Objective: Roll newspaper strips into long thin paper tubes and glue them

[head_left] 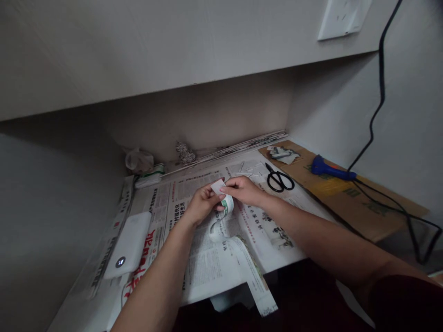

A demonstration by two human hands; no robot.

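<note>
My left hand (pixel 204 203) and my right hand (pixel 244 190) meet over the newspaper-covered table. Between their fingers is one end of a long newspaper strip (pixel 247 258), printed partly in green. Its pale upper end stands up between my fingertips, while the rest curls down and hangs past the table's front edge. Both hands are closed in a pinch on it. Black-handled scissors (pixel 279 180) lie to the right of my right hand. Several small white sticks (pixel 247 170) lie just beyond my hands.
A white power bank (pixel 129 244) lies at the left. A blue glue gun (pixel 332 169) with a black cord rests on cardboard (pixel 374 207) at the right. Long thin rods (pixel 235 148), a plastic bag (pixel 139 160) and a crumpled bundle (pixel 185 152) sit along the back wall.
</note>
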